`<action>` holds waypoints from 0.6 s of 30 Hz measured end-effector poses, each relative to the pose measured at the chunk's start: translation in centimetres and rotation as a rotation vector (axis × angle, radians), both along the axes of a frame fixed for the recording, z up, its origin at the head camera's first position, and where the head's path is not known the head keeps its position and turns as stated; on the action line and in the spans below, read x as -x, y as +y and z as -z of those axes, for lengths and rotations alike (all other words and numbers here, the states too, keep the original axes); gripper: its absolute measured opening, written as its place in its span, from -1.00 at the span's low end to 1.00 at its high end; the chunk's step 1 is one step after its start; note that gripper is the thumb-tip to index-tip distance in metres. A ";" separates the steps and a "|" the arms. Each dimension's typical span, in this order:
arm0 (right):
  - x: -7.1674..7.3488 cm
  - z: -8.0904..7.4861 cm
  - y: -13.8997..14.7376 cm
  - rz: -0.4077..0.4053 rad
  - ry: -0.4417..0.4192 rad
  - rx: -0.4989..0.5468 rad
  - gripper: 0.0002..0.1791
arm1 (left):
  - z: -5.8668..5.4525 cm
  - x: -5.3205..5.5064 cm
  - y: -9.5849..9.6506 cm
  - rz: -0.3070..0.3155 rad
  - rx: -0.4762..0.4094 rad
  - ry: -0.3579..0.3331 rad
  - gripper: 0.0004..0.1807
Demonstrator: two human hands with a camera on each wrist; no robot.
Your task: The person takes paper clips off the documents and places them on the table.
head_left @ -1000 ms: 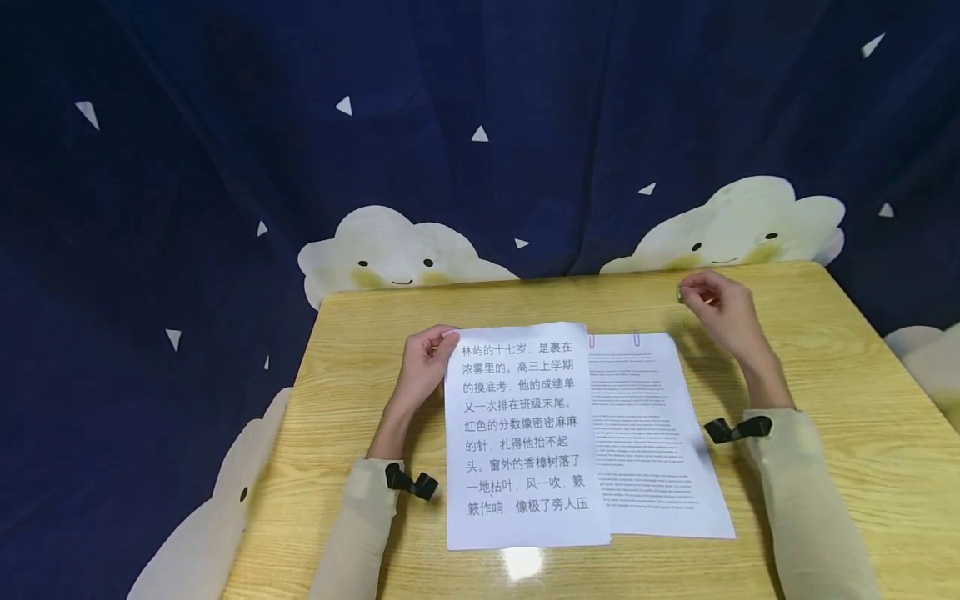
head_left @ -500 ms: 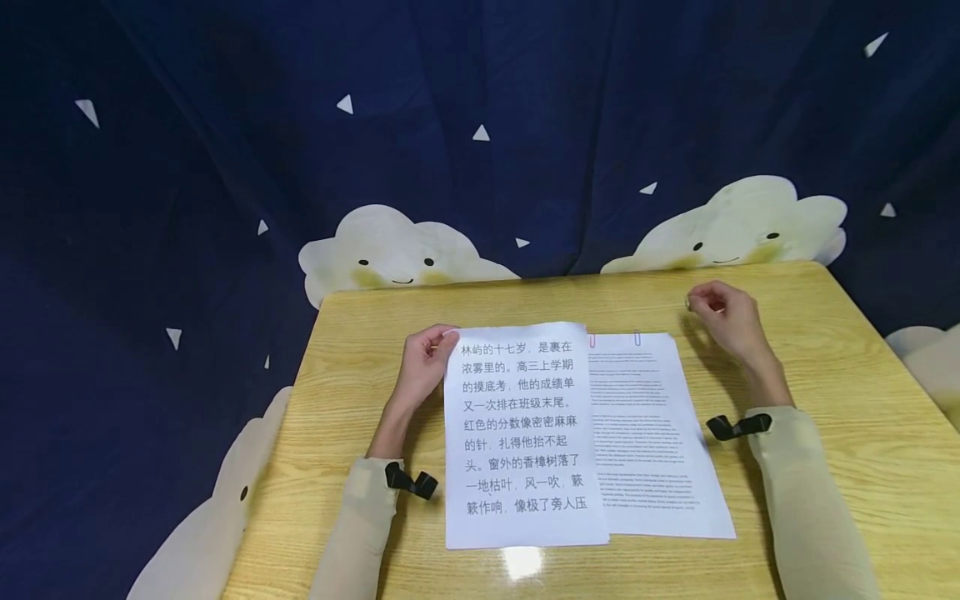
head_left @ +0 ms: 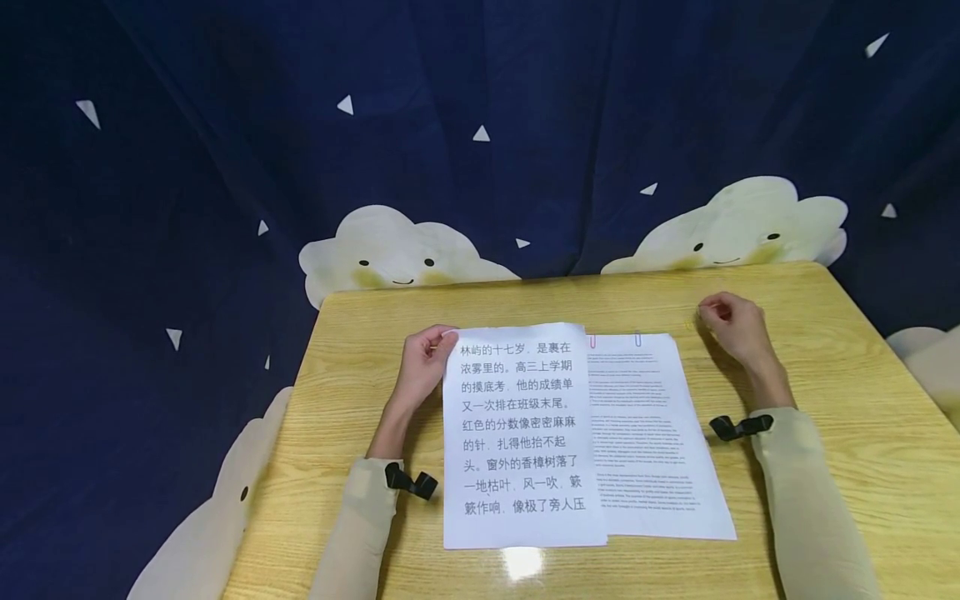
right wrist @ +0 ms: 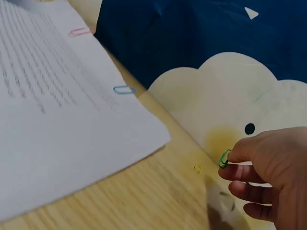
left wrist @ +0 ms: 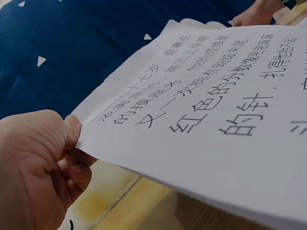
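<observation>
In the head view my left hand [head_left: 422,367] pinches the upper left corner of a large-print sheet stack [head_left: 517,433]. The left wrist view shows the thumb on top of the paper [left wrist: 192,153], that corner lifted off the table. My right hand [head_left: 738,329] is to the right of the small-print stack [head_left: 652,433], apart from it. Between its thumb and index finger it pinches a green paper clip [right wrist: 224,159]. A red paper clip [right wrist: 80,31] and a blue paper clip [right wrist: 124,89] sit on the top edge of the small-print stack, which the large-print sheets partly cover.
A small yellow paper clip [right wrist: 197,168] lies on the wooden table [head_left: 840,400] near my right hand. Behind the table's back edge hangs a dark blue curtain [head_left: 555,125] with clouds and white triangles.
My right hand has moved a little right and towards me with the green paper clip. My left hand keeps its hold; the large-print stack has shifted very slightly left.
</observation>
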State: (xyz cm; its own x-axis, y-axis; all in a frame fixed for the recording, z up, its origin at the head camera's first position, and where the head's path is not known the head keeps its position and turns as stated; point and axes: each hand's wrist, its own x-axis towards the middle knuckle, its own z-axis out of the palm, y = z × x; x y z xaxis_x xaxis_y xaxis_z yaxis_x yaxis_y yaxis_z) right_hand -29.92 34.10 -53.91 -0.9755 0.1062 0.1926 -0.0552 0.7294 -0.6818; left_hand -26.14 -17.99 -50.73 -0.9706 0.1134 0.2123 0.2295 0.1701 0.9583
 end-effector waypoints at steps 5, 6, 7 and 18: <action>0.0 0.7 0.7 0.004 -0.023 -0.033 -0.67 | -0.1 0.0 0.1 -0.002 -0.013 -0.003 -0.78; 0.0 0.8 0.8 0.006 -0.026 -0.041 -0.67 | -0.1 0.0 0.1 -0.002 -0.015 -0.004 -0.77; 0.0 0.9 0.9 0.008 -0.031 -0.045 -0.66 | -0.1 0.0 0.1 -0.002 -0.017 -0.003 -0.77; 0.3 1.4 0.8 0.048 -0.073 -0.073 -0.69 | 0.0 0.1 0.1 0.003 -0.019 -0.020 -0.78</action>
State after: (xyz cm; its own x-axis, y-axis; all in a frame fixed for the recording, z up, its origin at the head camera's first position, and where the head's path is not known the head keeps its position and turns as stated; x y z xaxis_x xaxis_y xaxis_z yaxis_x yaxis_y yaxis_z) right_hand -30.21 34.94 -55.32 -0.9814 0.1417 0.1298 0.0292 0.7776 -0.6281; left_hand -26.23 -17.91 -50.77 -0.9743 0.1127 0.1949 0.2108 0.1515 0.9657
